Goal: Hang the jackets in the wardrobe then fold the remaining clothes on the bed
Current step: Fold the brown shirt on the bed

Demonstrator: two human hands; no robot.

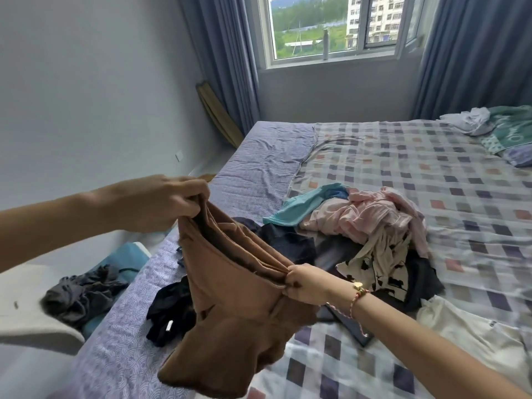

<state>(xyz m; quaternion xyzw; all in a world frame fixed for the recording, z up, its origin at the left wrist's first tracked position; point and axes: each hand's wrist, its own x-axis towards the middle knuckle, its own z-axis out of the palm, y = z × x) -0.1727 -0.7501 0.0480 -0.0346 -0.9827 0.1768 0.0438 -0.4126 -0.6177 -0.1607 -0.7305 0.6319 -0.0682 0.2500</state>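
Note:
A brown garment (230,306) hangs in the air over the near edge of the bed (431,174). My left hand (164,201) grips one end of its top edge, and my right hand (305,283) grips the other end, lower and to the right. Behind it on the checked sheet lies a loose heap: a pink garment (371,217), a teal one (302,205), a cream piece with black print (374,260) and dark clothes (288,243). A black garment (169,312) lies at the bed's edge below the brown one. A cream-white garment (475,335) lies at the right.
A dark grey garment (83,292) lies on a low pale surface left of the bed. A dark flat device (351,326) lies on the sheet under my right wrist. Pillows and a white cloth (472,119) sit at the far right. A window with blue curtains (227,59) is beyond.

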